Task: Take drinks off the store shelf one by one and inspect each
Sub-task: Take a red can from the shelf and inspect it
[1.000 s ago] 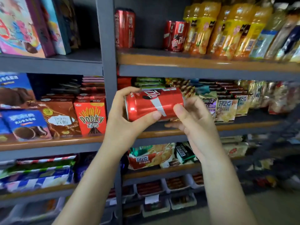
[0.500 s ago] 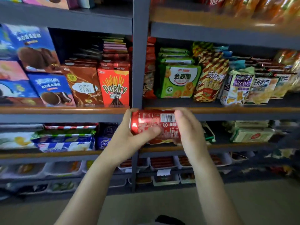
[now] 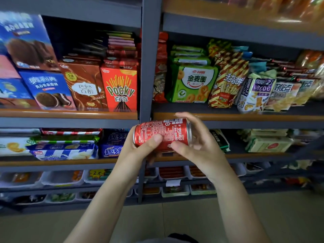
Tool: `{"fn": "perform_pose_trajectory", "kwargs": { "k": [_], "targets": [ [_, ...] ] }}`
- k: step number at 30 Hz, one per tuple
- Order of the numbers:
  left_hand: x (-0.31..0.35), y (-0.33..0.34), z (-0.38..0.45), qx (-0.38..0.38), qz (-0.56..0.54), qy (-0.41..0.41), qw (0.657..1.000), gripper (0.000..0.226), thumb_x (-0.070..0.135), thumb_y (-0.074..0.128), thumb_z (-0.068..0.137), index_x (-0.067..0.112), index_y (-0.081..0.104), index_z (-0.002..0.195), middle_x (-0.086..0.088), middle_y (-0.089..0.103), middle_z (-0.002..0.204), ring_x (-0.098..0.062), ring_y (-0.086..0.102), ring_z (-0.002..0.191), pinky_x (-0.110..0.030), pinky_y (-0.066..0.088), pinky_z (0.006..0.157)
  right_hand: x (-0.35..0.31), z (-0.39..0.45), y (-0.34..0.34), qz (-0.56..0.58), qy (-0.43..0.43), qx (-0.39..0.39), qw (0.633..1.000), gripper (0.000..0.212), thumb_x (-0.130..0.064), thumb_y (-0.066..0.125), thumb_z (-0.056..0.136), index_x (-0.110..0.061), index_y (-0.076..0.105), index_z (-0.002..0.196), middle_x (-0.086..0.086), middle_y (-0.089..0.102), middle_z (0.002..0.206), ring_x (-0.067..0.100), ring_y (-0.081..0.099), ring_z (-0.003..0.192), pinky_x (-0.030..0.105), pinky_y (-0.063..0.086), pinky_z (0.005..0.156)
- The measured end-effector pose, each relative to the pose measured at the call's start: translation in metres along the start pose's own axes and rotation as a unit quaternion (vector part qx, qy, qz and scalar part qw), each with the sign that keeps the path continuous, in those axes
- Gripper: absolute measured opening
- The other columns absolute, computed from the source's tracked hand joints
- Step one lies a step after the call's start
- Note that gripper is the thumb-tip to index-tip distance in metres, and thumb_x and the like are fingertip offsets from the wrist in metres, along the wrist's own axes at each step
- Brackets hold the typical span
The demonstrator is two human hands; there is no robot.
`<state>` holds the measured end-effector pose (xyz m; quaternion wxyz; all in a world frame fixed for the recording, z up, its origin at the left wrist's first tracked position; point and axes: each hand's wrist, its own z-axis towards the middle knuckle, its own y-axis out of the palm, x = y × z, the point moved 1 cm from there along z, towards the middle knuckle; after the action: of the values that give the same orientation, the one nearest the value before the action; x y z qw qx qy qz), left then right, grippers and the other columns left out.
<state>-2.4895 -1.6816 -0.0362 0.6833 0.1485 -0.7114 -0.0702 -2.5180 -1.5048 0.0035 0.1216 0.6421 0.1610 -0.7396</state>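
- Cola can [image 3: 162, 135], red, lies on its side in mid-air in front of the shelving, held between both hands at frame centre; I read small white print and a barcode on the upward face.
- Left hand [image 3: 140, 148] grips the can's left end, thumb laid across the front, fingers wrapped behind and out of my sight.
- Right hand [image 3: 198, 144] grips the right end, thumb on the lower front, fingers curled over the top rim.
- Silver end of the can points toward 3 o'clock.
- Grey shelf post [image 3: 146, 67] runs straight up at 12 o'clock from the can.
- Red Pocky box [image 3: 120, 86] stands upright at 11 o'clock, just beside the post, with a brown box [image 3: 84, 85] touching its left side.
- Green snack bag [image 3: 192, 83] stands at 1 o'clock on the shelf above the can; a striped red-and-yellow bag [image 3: 226, 83] leans just beside it.
- Blue biscuit pack [image 3: 112, 149] lies at 9 o'clock on the lower shelf.
- White trays [image 3: 61, 178] sit at 8 o'clock, contents blurred.
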Motion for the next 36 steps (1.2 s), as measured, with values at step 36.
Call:
{"fn": "perform_pose_trajectory", "kwargs": {
  "k": [36],
  "targets": [
    [0.028, -0.005, -0.007, -0.06, 0.113, 0.059, 0.99, 0.048, 0.063, 0.041, 0.083, 0.041, 0.065, 0.118, 0.023, 0.074, 0.1, 0.007, 0.066, 0.092, -0.009, 0.049, 0.07, -0.005, 0.014, 0.017, -0.083, -0.024, -0.003, 0.996, 0.071, -0.042, 0.089, 0.068, -0.039, 0.06, 0.132, -0.01, 0.072, 0.116, 0.032, 0.069, 0.102, 0.048, 0.059, 0.085]
  ]
}}
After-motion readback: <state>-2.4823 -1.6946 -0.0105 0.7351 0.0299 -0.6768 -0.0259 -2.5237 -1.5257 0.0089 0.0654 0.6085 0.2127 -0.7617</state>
